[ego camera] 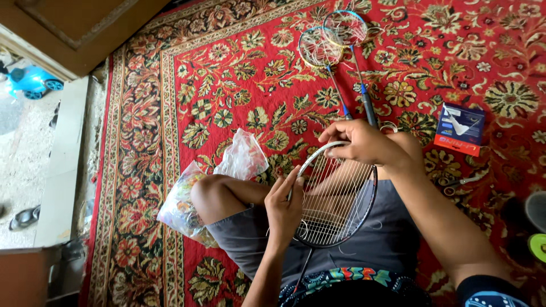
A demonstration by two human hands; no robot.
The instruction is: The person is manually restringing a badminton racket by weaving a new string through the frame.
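A: We sit on a red floral carpet (187, 102); it fills nearly the whole view. A wooden door (74, 23) stands open at the upper left, with a pale stone sill and grey ground outside, where a small blue toy vehicle (29, 81) sits.

B: Across our lap rests the badminton racket (364, 204), head up, shaft running down toward the waist. We judge the thighs brace it so the strings stay reachable.

A: Our right hand (364, 142) closes over the top of the frame, steadying it. Our left hand (284, 207) pinches narrowly at the left rim, on something thin there; we cannot tell if string or tool.

B: Beside the left knee, a clear plastic bag (187, 196) of colourful bits. Two other rackets (333, 42) lie well apart up the carpet, a small blue-and-red box (459, 128) to our right.
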